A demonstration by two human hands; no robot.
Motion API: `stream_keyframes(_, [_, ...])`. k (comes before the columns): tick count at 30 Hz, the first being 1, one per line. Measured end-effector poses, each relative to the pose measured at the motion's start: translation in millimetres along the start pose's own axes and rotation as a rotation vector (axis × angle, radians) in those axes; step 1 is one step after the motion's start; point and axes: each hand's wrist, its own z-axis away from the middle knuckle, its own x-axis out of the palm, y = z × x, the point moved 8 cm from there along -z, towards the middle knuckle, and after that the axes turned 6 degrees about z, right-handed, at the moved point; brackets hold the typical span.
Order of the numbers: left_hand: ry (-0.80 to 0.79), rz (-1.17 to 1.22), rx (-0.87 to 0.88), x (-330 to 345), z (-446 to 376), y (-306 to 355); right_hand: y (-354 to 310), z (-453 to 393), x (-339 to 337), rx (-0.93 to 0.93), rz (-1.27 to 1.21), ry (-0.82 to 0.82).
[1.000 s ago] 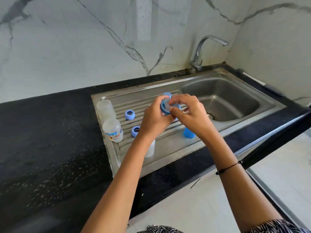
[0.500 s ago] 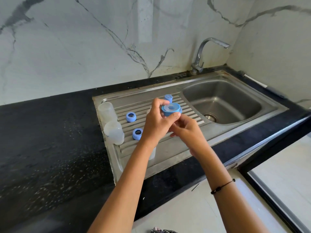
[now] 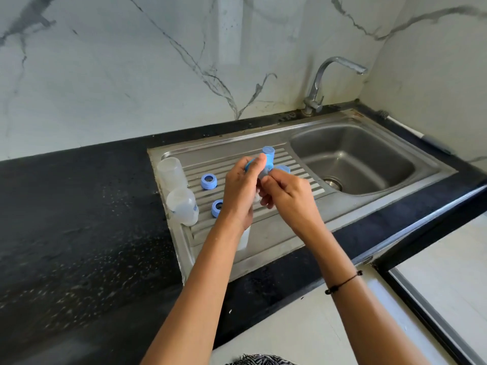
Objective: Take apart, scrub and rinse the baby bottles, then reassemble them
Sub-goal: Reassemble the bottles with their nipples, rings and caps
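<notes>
Steel drainboard [image 3: 266, 239] set into a black counter [image 3: 79, 233]

Left of the left hand [image 3: 241, 191] stand two clear bottles [image 3: 172, 173] [image 3: 183, 206] and two blue rings [image 3: 209, 181] [image 3: 217, 208]; behind the hands stand two blue caps [image 3: 268, 154] [image 3: 283, 169].

No text, brand or number can be read anywhere. The near bottle [image 3: 183, 206], left of centre in the frame, carries a small blue mark on its right side, too blurred and too small to make out as letters or a picture.
</notes>
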Motion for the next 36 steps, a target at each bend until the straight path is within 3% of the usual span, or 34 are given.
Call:
stream_keyframes(5, [-0.009,0.045,-0.047,-1.4,-1.8,0.7,1.1,-8.6,4.4,0.021,-0.12,-0.295])
stream_keyframes(9, [0.002,0.026,-0.048,-2.6,-5.8,-0.9,-0.5,-13.1,2.5,0.058,-0.254,-0.402])
stream_keyframes(15, [-0.095,0.254,-0.002,2.0,-6.7,0.7,3.5,-13.0,-4.8,0.128,-0.028,-0.061])
stream_keyframes(18, [-0.174,0.178,-0.02,3.9,-3.3,3.5,3.5,-11.5,-4.8,0.194,-0.275,0.019])
stream_keyframes(21, [-0.121,0.022,-0.051,0.4,-1.3,5.2,-5.6,-11.7,-12.3,0.093,-0.09,0.119])
stream_keyframes(24, [0.011,-0.116,-0.001,-11.6,-5.8,10.0,-10.5,-7.0,-9.9,0.013,0.117,0.139])
stream_keyframes(32, [0.072,-0.16,0.09,-18.2,-3.5,12.1,-2.4,-5.8,-8.9,0.105,-0.043,0.183])
stream_keyframes(36, [0.045,-0.067,0.03,-16.2,-2.7,7.7,6.1,-7.8,-9.9,0.195,-0.336,0.134])
